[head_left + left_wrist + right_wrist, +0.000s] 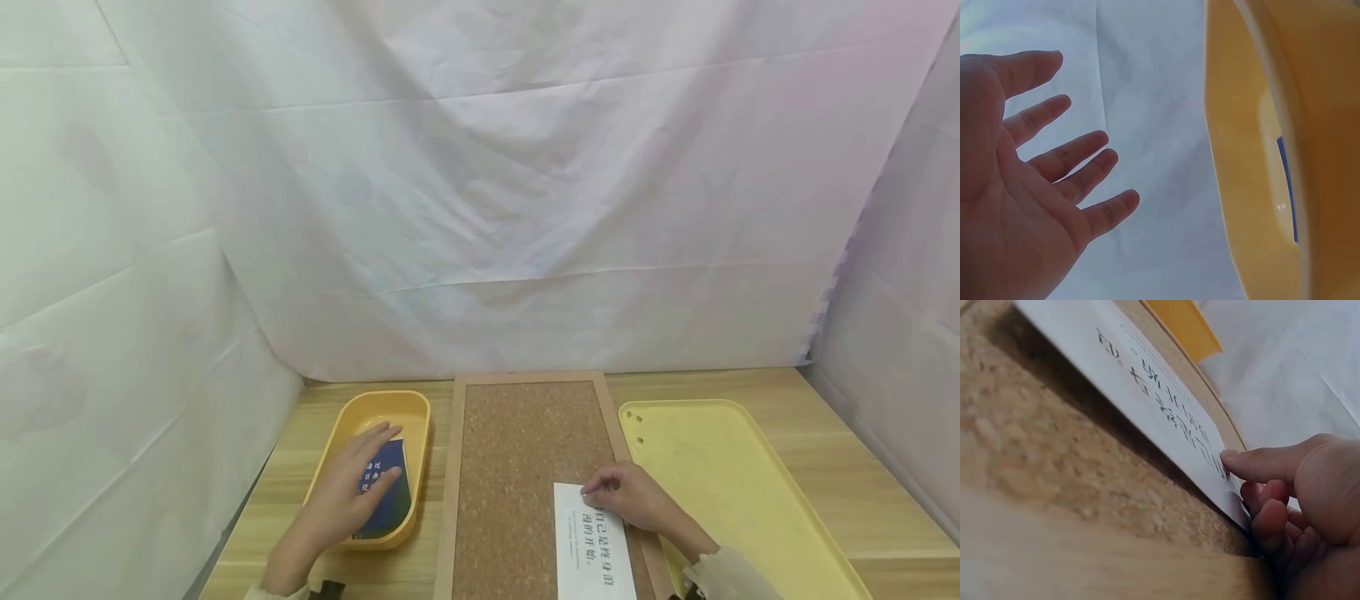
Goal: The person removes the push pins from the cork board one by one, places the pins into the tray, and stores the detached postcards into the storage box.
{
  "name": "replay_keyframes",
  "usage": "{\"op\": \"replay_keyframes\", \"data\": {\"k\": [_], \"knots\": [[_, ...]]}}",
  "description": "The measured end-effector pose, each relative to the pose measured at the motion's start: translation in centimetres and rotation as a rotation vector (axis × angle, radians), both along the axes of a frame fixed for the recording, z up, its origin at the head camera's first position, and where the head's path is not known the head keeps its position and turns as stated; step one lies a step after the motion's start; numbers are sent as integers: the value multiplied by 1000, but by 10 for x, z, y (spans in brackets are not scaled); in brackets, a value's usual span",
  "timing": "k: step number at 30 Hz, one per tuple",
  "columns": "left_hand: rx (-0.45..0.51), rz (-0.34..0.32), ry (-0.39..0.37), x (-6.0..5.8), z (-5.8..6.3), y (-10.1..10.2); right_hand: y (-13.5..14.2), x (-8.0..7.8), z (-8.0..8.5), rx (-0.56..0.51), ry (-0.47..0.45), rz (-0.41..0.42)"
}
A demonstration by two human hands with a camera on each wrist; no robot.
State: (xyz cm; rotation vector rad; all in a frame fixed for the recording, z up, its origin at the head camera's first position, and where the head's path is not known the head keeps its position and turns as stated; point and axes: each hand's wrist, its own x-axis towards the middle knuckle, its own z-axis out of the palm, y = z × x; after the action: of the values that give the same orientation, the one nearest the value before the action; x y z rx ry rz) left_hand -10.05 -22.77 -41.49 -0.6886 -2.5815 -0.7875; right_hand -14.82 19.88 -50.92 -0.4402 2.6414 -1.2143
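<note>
A white printed card (592, 550) lies over the right part of a cork board (517, 467) with a wooden frame. My right hand (630, 497) pinches the card's far end between thumb and curled fingers; the right wrist view shows the thumb (1266, 461) on the printed face and the card tilted slightly off the cork. Above a yellow-orange basin (423, 467) is my left hand (347, 487), its fingers spread and holding nothing. Dark blue and green cards (388, 500) with white characters lie in the basin, partly hidden by that hand.
To the right of the board lies a flat yellow tray (712, 467) with small holes in its far left corner. Everything stands on a wood-grain table (757, 387). White cloth (525, 208) hangs behind and at both sides.
</note>
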Motion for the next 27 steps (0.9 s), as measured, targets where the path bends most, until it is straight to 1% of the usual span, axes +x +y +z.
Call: {"op": "replay_keyframes", "data": {"k": [2, 8, 12, 17, 24, 27], "knots": [[-14, -10, -4, 0, 1, 3, 0, 0, 0, 7, 6, 0], [-23, -32, -52, 2, 6, 15, 0, 0, 0, 4, -3, 6], [-29, -70, -73, 2, 7, 23, 1, 0, 0, 4, -3, 12], [-39, -121, -84, 3, 5, 33, 1, 0, 1, -7, -21, 18], [-82, -150, -129, 5, 2, 49, 1, 0, 1, -8, -16, 20], [-92, -183, -132, 6, 0, 56, 1, 0, 0, -15, -13, 26]]}}
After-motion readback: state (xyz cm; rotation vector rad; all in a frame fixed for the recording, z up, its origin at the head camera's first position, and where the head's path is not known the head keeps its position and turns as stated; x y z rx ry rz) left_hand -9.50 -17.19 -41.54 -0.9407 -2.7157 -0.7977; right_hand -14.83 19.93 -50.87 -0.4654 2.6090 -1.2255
